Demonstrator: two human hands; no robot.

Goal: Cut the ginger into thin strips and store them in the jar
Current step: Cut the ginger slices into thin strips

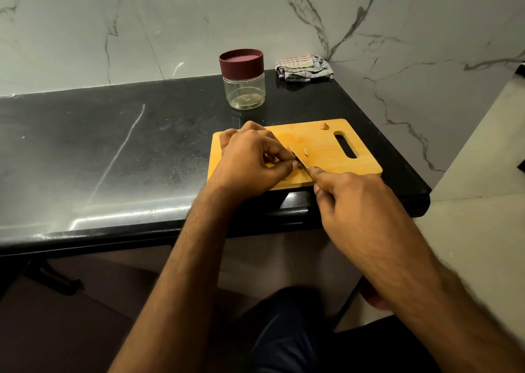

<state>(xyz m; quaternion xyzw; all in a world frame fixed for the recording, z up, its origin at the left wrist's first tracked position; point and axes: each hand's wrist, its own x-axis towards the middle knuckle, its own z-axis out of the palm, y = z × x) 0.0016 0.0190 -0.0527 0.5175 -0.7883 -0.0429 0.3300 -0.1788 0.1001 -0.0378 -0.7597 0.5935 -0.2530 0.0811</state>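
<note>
Ginger mostly hidden under the left hand (pixel 250 159) near frame centre, on the wooden cutting board (pixel 326 157); fingers curled down, grip pinching the piece against the board. Right hand (pixel 352 199) grip clamped on the knife (pixel 298 162) handle, forefinger along the top, blade angled up-left w/ tip right by the left fingertips. One cut strip (pixel 306 151) lies just right of the blade; a peel scrap (pixel 324 126) sits at the board's far edge. Jar (pixel 244 88) w/ maroon lid (pixel 241 62) on, behind the board on the black surface (pixel 113 145), apart from it. Folded cloth (pixel 304 67) right of jar, by the wall.
</note>
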